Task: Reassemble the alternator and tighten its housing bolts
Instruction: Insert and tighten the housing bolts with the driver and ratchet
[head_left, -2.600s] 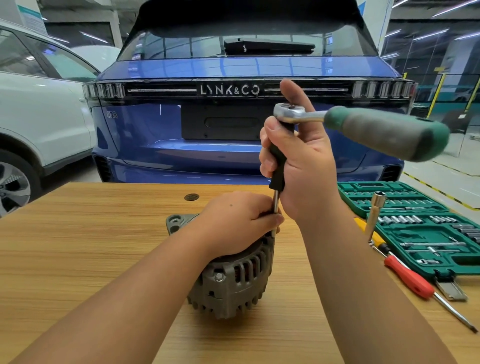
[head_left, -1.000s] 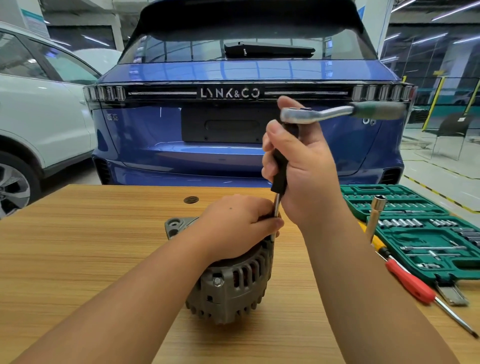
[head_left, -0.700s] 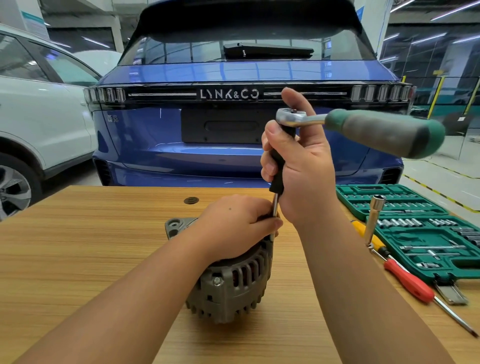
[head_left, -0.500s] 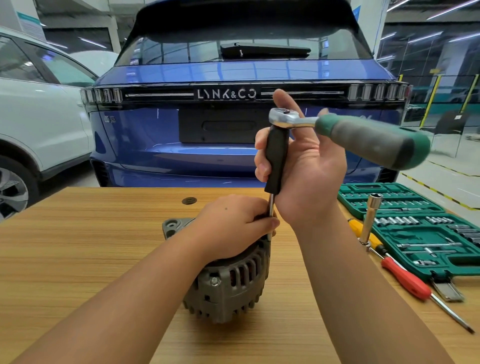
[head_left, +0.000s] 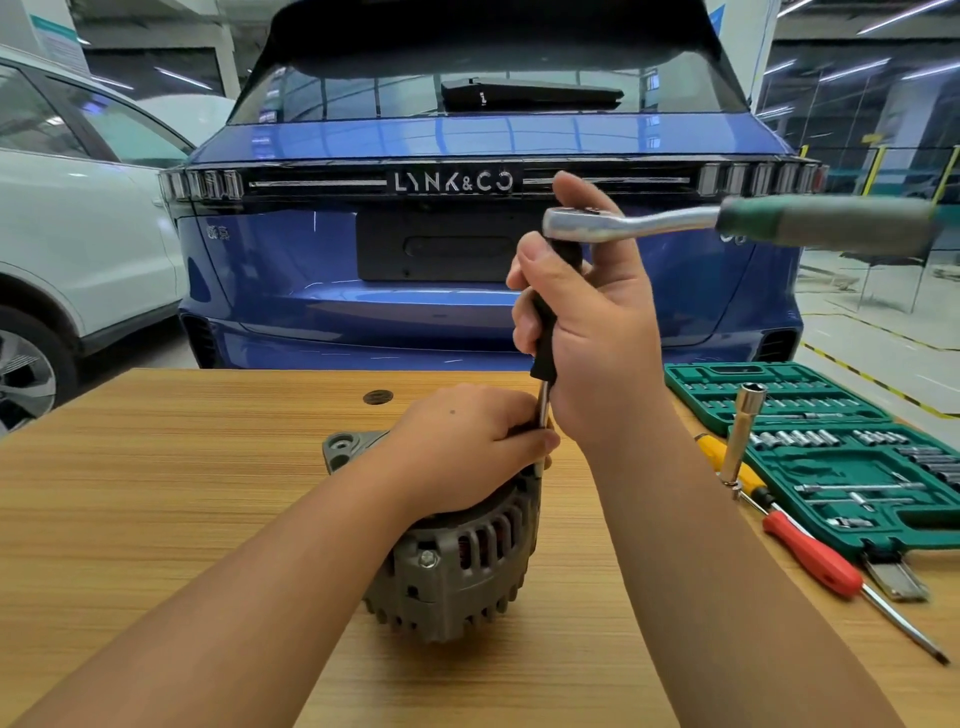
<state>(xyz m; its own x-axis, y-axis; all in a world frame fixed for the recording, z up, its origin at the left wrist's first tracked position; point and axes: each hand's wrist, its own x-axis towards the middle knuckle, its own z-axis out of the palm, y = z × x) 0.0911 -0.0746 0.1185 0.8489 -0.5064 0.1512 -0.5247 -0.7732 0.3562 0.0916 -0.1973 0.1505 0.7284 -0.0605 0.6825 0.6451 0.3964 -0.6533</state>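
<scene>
At frame centre my left hand (head_left: 470, 447) presses the alternator (head_left: 457, 561) on the counter (head_left: 156, 493), its grip seemingly pinching the extension shaft (head_left: 543, 410). My right hand (head_left: 592, 332) grip is clamped on the black handle (head_left: 545, 338) under the ratchet (head_left: 727, 221).

Car workshop: blue car (head_left: 467, 234), socket set (head_left: 841, 457)

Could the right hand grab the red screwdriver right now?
Probably not yet: the right hand is busy gripping the ratchet. The red screwdriver lies uncovered on the table beside that arm, so it looks reachable once freed.
</scene>
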